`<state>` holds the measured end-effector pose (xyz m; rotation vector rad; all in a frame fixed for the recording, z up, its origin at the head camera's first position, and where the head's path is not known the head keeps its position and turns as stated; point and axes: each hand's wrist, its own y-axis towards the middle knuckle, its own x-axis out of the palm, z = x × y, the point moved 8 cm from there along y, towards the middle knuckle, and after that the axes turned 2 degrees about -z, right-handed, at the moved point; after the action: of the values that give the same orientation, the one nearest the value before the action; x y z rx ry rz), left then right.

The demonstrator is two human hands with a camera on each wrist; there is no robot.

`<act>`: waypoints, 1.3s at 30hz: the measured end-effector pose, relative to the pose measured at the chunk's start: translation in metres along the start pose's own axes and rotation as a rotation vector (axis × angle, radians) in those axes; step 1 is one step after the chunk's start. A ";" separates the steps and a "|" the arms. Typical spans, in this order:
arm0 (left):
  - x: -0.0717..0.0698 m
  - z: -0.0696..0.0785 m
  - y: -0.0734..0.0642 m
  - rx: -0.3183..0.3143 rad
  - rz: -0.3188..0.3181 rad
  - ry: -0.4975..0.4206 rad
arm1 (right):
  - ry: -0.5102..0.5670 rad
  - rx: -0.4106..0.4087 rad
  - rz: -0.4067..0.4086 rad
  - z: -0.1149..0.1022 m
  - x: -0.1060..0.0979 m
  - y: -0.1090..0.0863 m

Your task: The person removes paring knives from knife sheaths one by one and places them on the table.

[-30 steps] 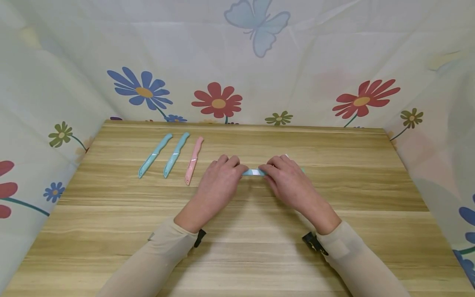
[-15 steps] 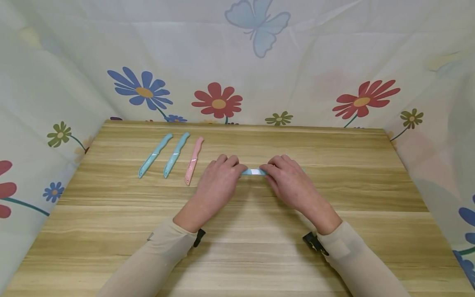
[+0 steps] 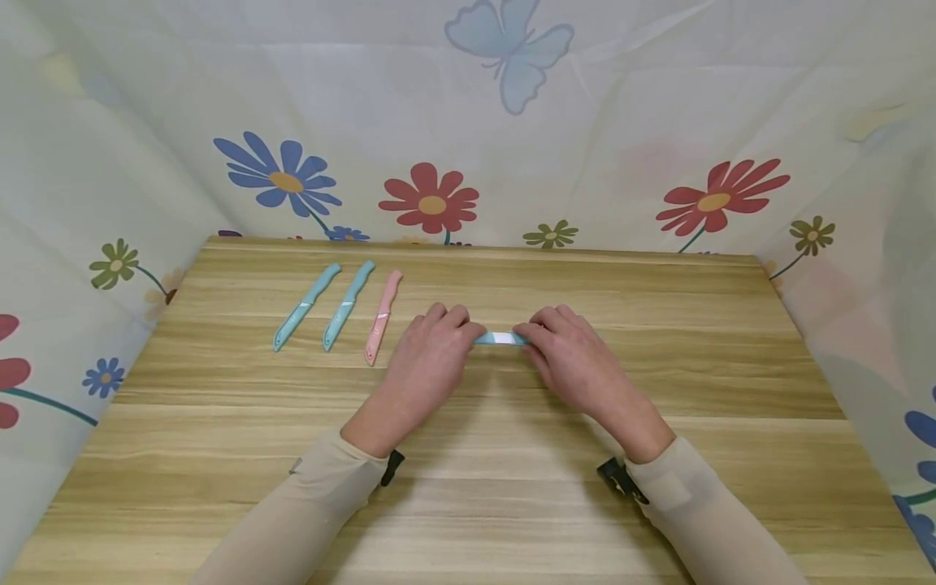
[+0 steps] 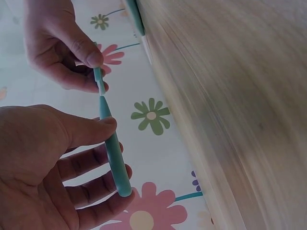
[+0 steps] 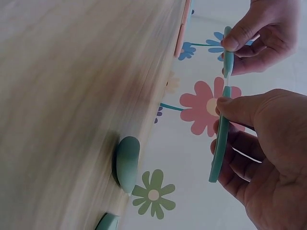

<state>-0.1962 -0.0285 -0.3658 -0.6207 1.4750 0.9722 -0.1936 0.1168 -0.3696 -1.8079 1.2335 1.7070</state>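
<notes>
A teal paring knife with a white blade is held level between both hands above the table. My left hand (image 3: 433, 349) pinches its handle (image 4: 115, 158) between thumb and fingers. The right hand (image 3: 574, 357) pinches the teal sheath (image 5: 220, 143) in the same way. A short stretch of white blade (image 3: 503, 338) shows between handle and sheath. To the left lie two sheathed teal knives (image 3: 307, 306) and a sheathed pink knife (image 3: 383, 317), slanted side by side. In the head view the fingers hide most of the held knife.
The wooden table (image 3: 468, 504) meets a flower-printed cloth (image 3: 614, 122) at its back and sides. In the right wrist view, a rounded teal piece (image 5: 128, 165) and another teal piece (image 5: 108, 222) lie on the table, mostly hidden from the head view.
My hands have moved very slightly apart, and a little more white blade shows between them. A small white tip behind the right hand is no longer visible. The knives at left stay put.
</notes>
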 end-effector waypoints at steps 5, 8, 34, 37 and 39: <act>-0.003 -0.001 0.002 0.005 0.025 0.012 | -0.004 -0.002 0.009 0.002 -0.002 0.001; -0.004 -0.001 0.003 0.005 0.034 0.017 | -0.011 -0.007 0.016 0.003 -0.004 0.002; -0.001 -0.001 -0.004 -0.003 0.027 0.023 | -0.007 0.018 0.009 0.002 0.003 -0.003; -0.002 -0.002 -0.004 -0.002 0.035 0.022 | -0.008 0.017 0.013 0.003 0.002 -0.003; -0.002 -0.002 -0.003 -0.005 0.039 0.021 | -0.007 0.015 0.017 0.003 0.001 -0.003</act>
<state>-0.1943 -0.0319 -0.3642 -0.6090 1.5088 1.0020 -0.1937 0.1205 -0.3720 -1.7864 1.2588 1.7066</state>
